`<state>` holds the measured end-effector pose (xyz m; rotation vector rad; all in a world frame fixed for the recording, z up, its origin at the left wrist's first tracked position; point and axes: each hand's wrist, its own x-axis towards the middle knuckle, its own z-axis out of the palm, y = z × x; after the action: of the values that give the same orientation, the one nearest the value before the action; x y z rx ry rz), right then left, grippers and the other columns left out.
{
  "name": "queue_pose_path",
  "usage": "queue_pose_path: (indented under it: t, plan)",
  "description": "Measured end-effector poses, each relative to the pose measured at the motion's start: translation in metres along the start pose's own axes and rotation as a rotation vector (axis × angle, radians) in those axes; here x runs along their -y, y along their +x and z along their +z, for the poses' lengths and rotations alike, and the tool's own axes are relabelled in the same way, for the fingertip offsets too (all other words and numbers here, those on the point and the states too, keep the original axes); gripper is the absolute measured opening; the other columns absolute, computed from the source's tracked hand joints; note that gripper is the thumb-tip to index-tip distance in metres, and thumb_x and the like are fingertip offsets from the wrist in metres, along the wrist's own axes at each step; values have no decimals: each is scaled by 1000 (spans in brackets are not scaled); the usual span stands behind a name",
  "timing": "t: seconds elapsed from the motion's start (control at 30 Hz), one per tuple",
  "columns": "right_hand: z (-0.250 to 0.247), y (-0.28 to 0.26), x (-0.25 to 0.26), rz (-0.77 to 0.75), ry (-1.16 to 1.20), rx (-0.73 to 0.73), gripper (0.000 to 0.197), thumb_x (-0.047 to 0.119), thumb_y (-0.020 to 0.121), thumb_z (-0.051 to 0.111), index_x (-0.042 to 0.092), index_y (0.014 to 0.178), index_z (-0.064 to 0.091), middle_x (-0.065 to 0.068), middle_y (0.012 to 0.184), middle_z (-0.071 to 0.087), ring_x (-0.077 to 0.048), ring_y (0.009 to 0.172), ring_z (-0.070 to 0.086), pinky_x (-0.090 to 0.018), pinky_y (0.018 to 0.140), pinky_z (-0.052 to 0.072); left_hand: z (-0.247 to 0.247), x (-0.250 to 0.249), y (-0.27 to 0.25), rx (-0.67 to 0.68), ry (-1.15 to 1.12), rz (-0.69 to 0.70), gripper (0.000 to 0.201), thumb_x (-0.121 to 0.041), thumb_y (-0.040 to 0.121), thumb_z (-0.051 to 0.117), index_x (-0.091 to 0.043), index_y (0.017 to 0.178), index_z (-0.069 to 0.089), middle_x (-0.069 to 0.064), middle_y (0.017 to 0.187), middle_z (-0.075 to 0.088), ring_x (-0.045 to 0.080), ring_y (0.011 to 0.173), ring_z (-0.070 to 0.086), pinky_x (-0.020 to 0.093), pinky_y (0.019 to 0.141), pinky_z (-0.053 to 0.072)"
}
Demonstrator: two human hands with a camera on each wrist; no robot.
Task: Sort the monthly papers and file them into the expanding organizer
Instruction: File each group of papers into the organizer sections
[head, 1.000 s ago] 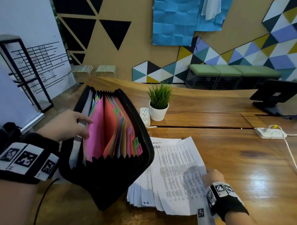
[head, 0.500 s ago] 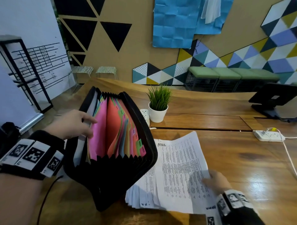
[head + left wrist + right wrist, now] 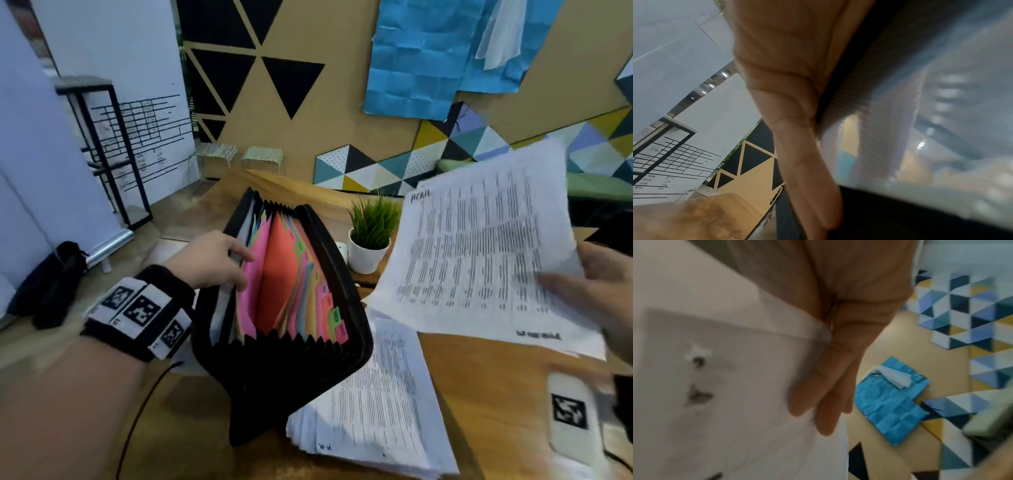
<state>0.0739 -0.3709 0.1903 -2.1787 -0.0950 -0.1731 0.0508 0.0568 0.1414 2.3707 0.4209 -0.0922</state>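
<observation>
A black expanding organizer [image 3: 301,370] stands open on the wooden table, its pink, orange and other coloured dividers [image 3: 284,274] fanned out. My left hand [image 3: 212,258] grips its left wall, fingers reaching over the rim into a front pocket; in the left wrist view the fingers [image 3: 797,113] lie against that black wall [image 3: 890,219]. My right hand [image 3: 596,284] holds a printed white sheet [image 3: 479,246] lifted in the air to the right of the organizer; the right wrist view shows fingers [image 3: 828,386] behind the paper [image 3: 715,369]. A stack of printed papers [image 3: 373,401] lies on the table below.
A small potted plant [image 3: 371,236] in a white pot stands just behind the organizer, next to a white power strip [image 3: 340,248]. A black bag [image 3: 51,277] sits on the floor at left. A black metal rack [image 3: 102,150] stands by the left wall.
My right hand has lifted the top sheet off the stack and raised it up to the right. The left hand keeps its hold on the organizer's left wall.
</observation>
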Motion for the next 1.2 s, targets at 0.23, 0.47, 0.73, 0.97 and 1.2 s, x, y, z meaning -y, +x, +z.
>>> queue_pose_path:
  t: [0.23,0.47,0.73,0.97,1.2]
  plan:
    - [49,9,103,-185,-109,58,20,9,81,61,19,97,67,4,81,69,-16,73,65,-31,65,51,2,0,-1,-48,93,54,37,-12,64,81,-16,99,72,4,104,65,21,82,65,36,79,57]
    - [109,27,178,-377,-516,119,7,10,83,57,10,90,56,-3,76,58,-20,70,54,-23,52,38,-3,3,-5,-72,258,163,21,-26,76,66,-7,80,72,7,86,69,21,81,62,34,74,54]
    - [173,12,224,-482,-745,180,9,7,82,50,13,76,46,0,66,42,-17,60,44,-24,44,26,-7,2,-3,-17,251,165,45,-47,76,71,-3,82,69,12,85,69,25,84,64,34,74,54]
    - [182,-25,238,-403,-732,204,9,10,84,50,7,89,57,-8,79,57,-19,64,52,-22,49,39,-9,6,4,41,275,139,48,-57,69,74,-13,88,69,4,89,66,22,86,63,25,68,47]
    - [183,-36,248,-349,-762,223,13,10,87,47,6,89,59,-5,76,54,-15,60,46,-20,47,33,-11,11,5,61,189,152,53,-65,66,71,-14,80,67,2,79,67,17,72,63,27,62,50]
